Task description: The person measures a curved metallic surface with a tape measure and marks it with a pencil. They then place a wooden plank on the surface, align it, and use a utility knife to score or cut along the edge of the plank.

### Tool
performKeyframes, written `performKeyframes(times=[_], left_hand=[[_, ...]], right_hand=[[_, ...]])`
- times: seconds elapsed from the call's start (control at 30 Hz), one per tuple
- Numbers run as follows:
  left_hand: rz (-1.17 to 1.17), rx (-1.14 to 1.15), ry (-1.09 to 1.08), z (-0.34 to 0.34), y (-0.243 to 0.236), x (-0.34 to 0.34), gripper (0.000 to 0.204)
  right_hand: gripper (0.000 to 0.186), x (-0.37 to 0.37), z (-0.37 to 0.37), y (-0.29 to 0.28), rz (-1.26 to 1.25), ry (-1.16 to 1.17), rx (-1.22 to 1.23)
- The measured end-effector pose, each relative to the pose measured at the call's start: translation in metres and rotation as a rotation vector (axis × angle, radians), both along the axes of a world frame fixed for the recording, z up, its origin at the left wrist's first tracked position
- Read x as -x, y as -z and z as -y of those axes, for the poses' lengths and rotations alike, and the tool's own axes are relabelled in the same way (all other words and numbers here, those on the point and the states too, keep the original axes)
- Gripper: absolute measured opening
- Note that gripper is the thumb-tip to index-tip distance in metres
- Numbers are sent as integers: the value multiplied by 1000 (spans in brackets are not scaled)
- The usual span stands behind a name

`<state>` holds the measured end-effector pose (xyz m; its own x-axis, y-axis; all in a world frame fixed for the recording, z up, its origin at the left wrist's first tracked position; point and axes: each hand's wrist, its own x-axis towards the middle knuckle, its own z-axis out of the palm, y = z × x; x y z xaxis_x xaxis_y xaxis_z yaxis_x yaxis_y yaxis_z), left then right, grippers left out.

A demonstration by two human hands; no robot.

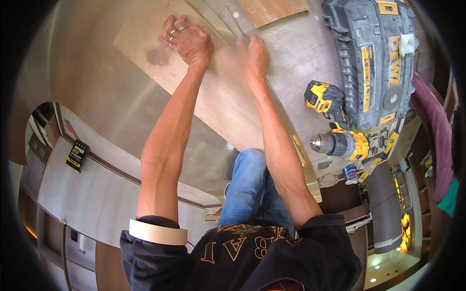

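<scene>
My left hand (187,42), with rings on its fingers, rests on a long pale wooden board (225,109). Its fingers are bent and slightly apart, with nothing seen in them. Beside the board's right edge, my right hand (256,56) is closed round the lower end of a thin metal tool (235,22). The tool's narrow shaft points away from me; its exact kind cannot be told. A dark smudge (159,56) marks the board next to my left fingers.
On the right lie a yellow-black cordless drill (340,145), a second yellow-black power tool (323,97) and a large dark tool case (371,63). Another wooden piece (272,9) is at the top. A pale roll or band (158,232) circles my left sleeve.
</scene>
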<state>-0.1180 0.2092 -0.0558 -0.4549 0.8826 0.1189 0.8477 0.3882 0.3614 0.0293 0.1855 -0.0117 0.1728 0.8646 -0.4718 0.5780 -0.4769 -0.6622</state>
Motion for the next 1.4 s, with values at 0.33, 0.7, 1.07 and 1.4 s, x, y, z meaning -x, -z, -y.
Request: performKeyframes(times=[0.33, 0.7, 1.07, 1.4], left_hand=[[-56, 29, 11, -1, -4, -3, 33], [-181, -114, 33, -1, 8, 0, 30], [-280, -53, 79, 5, 8, 4, 29], [-363, -59, 97, 7, 11, 9, 30]], right_hand=[[29, -6, 8, -1, -36, -80, 3], [28, -137, 165, -15, 67, -177, -47], [29, -173, 175, -22, 59, -171, 83], [31, -229, 276, -26, 36, -475, 161]])
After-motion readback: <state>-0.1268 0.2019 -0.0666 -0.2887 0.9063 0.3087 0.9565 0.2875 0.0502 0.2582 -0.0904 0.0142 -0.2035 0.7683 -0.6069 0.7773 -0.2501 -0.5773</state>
